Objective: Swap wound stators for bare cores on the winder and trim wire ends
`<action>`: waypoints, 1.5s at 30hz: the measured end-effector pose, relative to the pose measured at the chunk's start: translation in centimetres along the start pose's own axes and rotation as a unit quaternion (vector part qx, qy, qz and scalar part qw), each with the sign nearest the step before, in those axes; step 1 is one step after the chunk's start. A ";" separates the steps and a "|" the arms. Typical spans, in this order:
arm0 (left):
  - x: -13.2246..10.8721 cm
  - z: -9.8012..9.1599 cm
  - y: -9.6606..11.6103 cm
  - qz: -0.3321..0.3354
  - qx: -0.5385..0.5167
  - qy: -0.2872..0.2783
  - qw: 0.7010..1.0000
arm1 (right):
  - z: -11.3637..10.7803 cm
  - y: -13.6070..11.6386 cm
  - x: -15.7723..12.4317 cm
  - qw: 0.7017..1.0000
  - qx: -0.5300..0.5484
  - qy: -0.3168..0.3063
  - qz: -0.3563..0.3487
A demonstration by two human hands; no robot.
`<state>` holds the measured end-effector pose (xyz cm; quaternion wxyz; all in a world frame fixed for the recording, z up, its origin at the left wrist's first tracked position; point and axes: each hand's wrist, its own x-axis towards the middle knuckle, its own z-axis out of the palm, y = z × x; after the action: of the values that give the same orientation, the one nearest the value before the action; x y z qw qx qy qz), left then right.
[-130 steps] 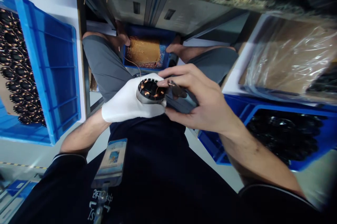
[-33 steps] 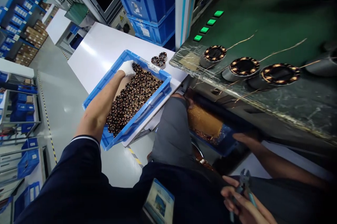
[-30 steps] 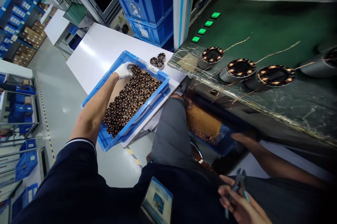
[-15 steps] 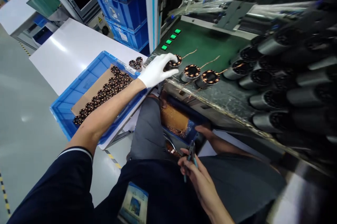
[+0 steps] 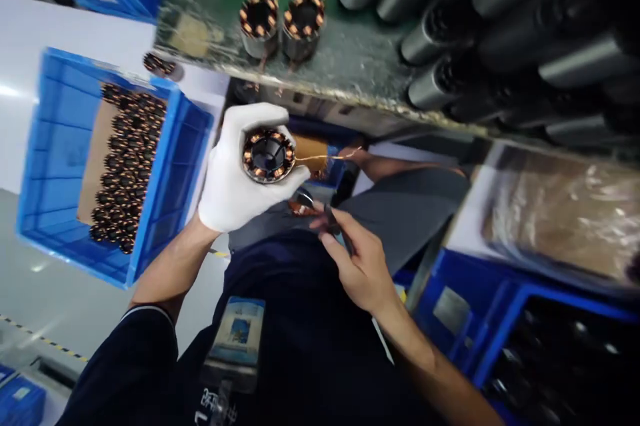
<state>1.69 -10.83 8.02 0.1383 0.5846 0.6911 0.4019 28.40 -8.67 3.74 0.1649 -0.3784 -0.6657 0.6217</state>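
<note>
My left hand [image 5: 233,173], in a white glove, is wrapped round a motor stator [image 5: 269,158] and holds it in front of my lap. Its ring of copper windings faces up at me, and a thin copper wire [image 5: 327,157] sticks out to the right. My bare right hand [image 5: 357,253] is closed on a pair of pliers [image 5: 333,219], lower and to the right of the stator; the tool is blurred and partly hidden by the fingers. Two more stators, a left one [image 5: 259,23] and a right one [image 5: 303,23], stand on the bench edge with wires sticking out.
A blue crate [image 5: 113,66] at left holds rows of small wound cores [image 5: 133,166]. Several metal cylinders [image 5: 433,33] crowd the bench [image 5: 350,66] at right. Below the bench is a bin with a brown bottom [image 5: 310,149]. Another blue crate [image 5: 450,306] stands at lower right.
My left hand has lifted one stator off the bench edge and brought it down in front of me. My right hand has stayed low with the pliers. The view has turned right and downward.
</note>
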 end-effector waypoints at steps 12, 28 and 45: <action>-2.4 1.4 2.3 0.012 0.015 -0.047 0.999 | -0.8 -3.0 2.0 0.993 -0.035 0.044 -0.107; -2.6 3.6 -0.1 -0.038 0.104 -0.040 0.993 | -0.4 1.7 6.5 0.998 -0.001 0.060 -0.031; -3.2 0.8 0.1 -0.051 -0.050 -0.138 0.988 | -2.7 3.4 5.9 0.982 0.171 0.022 0.078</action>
<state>3.14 -13.49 6.68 0.2820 0.5908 0.6732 0.3439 27.38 -2.78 -0.51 0.1930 -0.4090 -0.5145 0.7286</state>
